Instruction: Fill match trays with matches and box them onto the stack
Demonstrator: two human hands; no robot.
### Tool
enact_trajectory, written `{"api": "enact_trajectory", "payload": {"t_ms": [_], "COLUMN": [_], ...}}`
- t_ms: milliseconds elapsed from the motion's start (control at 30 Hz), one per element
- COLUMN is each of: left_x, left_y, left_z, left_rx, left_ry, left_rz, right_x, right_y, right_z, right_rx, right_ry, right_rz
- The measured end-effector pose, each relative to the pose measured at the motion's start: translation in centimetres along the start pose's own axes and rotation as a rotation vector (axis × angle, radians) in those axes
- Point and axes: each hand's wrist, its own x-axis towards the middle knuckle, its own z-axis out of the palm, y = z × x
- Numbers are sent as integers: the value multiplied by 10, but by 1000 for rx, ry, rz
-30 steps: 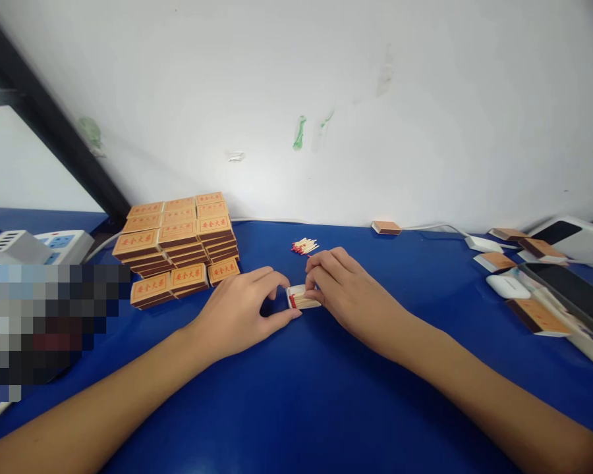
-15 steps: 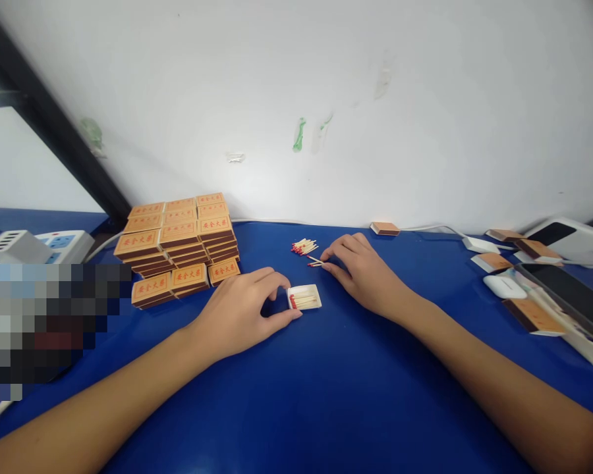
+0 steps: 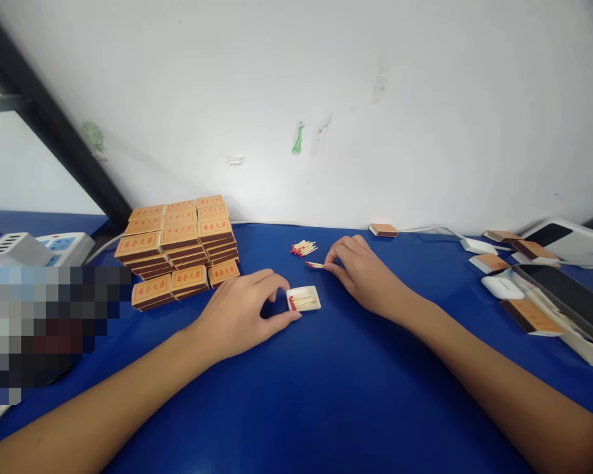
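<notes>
Left hand (image 3: 237, 316) is half curled, thumb and forefinger bracing the tray (image 3: 304, 298) at its left end, probably so it won't slide. Right hand (image 3: 360, 273), just behind the tray, pinches a match (image 3: 315, 264); the loose pile (image 3: 304, 247) sits farther back.

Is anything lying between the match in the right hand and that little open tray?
Nothing visible: only bare blue table lies between the match and the tray at the left hand. The loose matches sit farther back.
</notes>
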Motion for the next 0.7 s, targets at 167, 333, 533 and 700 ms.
{"api": "enact_trajectory", "payload": {"t_ms": [167,333,533,700], "left_x": [0,-1,1,2], "left_y": [1,1,-1,0], "left_z": [0,0,2,2], "left_rx": [0,6,1,-4], "left_ry": [-3,26,60,52], "left_rz": [-16,-39,-72,-82], "right_x": [1,1,-3,-6], "right_y": [-7,-29,-55,-60], "right_z": [-6,-13,-16,-13], "right_rx": [30,126,202,211], "right_ry": [6,-15,-64,-113], "right_rz": [-1,6,-29,-50]}}
